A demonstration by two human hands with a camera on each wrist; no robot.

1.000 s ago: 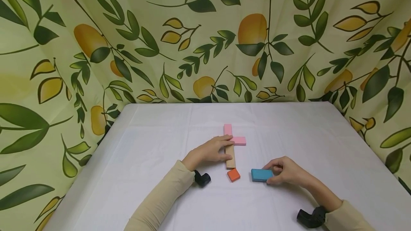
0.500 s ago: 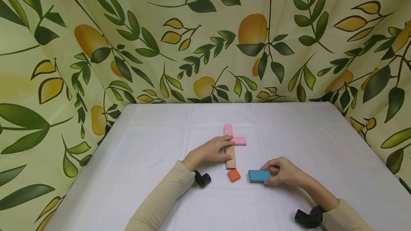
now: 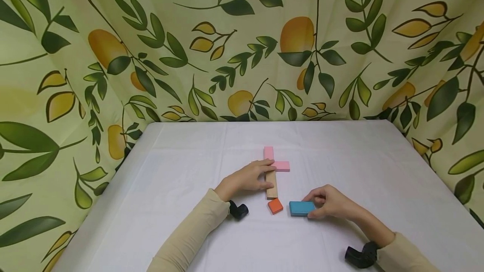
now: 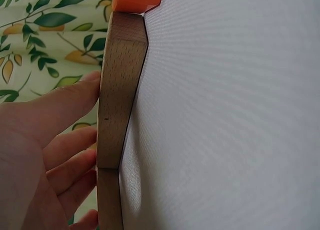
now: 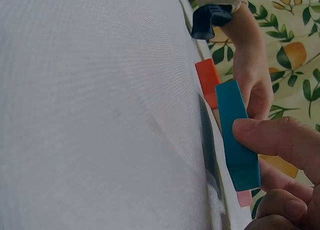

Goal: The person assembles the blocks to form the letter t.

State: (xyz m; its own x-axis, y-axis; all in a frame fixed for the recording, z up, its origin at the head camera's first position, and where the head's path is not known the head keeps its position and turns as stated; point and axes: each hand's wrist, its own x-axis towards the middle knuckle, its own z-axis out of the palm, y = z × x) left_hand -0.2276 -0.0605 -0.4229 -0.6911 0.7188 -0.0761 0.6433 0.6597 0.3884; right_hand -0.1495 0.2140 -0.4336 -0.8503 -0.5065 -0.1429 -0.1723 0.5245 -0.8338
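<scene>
My right hand [image 3: 332, 203] pinches a blue rectangular block [image 3: 301, 208] by its right end, between thumb and fingers. In the right wrist view the blue block [image 5: 234, 135] is tilted and appears slightly above the cloth, over a shadow. To its left lies a small orange block [image 3: 275, 206], its corner close to the near end of a plain wooden block [image 3: 271, 184]. My left hand [image 3: 247, 175] rests on the wooden pieces, thumb and fingertips touching their top. Beyond the wood are a pink upright-lying block [image 3: 268, 153] and a crosswise pink block [image 3: 281, 166], partly hidden by my left fingers.
White cloth covers the table [image 3: 189, 146]. A leaf-and-fruit patterned curtain [image 3: 242, 53] hangs behind and at both sides. Black wrist devices [image 3: 239, 210] sit on both forearms, below the sleeves.
My right hand has moved left with the blue block, bringing it nearer to the orange block. The left hand and the other blocks have stayed put.
</scene>
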